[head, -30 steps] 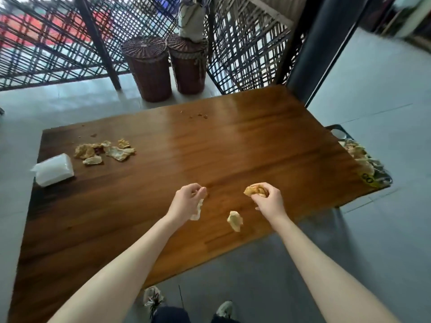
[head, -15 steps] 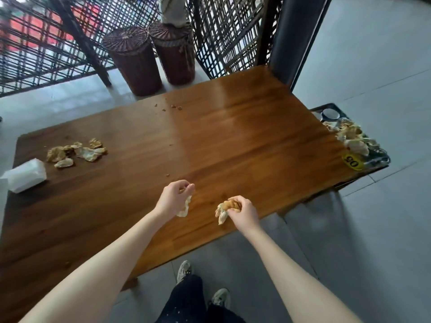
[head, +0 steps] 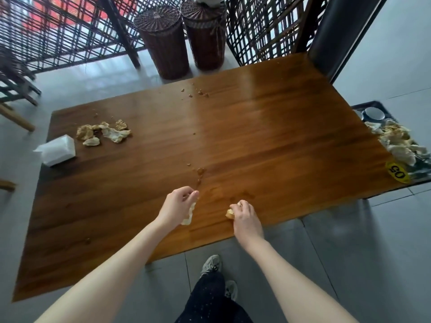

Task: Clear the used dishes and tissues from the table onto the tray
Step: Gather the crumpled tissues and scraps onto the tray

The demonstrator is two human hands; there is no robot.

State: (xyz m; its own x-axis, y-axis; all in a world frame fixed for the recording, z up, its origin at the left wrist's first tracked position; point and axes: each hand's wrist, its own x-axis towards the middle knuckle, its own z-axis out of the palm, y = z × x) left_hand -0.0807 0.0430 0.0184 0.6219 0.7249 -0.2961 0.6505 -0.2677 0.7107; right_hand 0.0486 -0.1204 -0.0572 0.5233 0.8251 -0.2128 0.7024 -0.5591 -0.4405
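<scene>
A white tissue pack (head: pixel 56 150) is seen at the far left edge of the wooden table (head: pixel 268 136). Just to its right, a heap of crumpled, stained tissues (head: pixel 102 134) is spread on the tabletop, near the pack but apart from it. Beyond the far edge, two dark wicker baskets (head: pixel 163 43) are set side by side on the floor in front of a lattice screen (head: pixel 58 31). Crumbs (head: pixel 198 93) are scattered near the far edge, and a few more bits and a smear (head: pixel 200 171) are seen towards the middle of the table.

Near the front edge, the left hand (head: pixel 178 206) is held above the wood with its fingers curled. A pale tissue (head: pixel 189 214) is pinched between thumb and fingers and hangs below the palm. To its right, the right hand (head: pixel 245 217) is lowered to the tabletop, and its fingers are closed round a crumpled yellowish wad (head: pixel 229 213). Whether the wad touches the wood cannot be told.

At the far right, a dark tray (head: pixel 373 105) is partly hidden behind the table's right edge. Crumpled tissues (head: pixel 394 141) are piled on it, and a small round cup (head: pixel 374 113) is set at its far end. A yellow sticker (head: pixel 397 171) marked 05 is seen at the near right corner. Whether it is stuck to the table or the tray cannot be told.
</scene>
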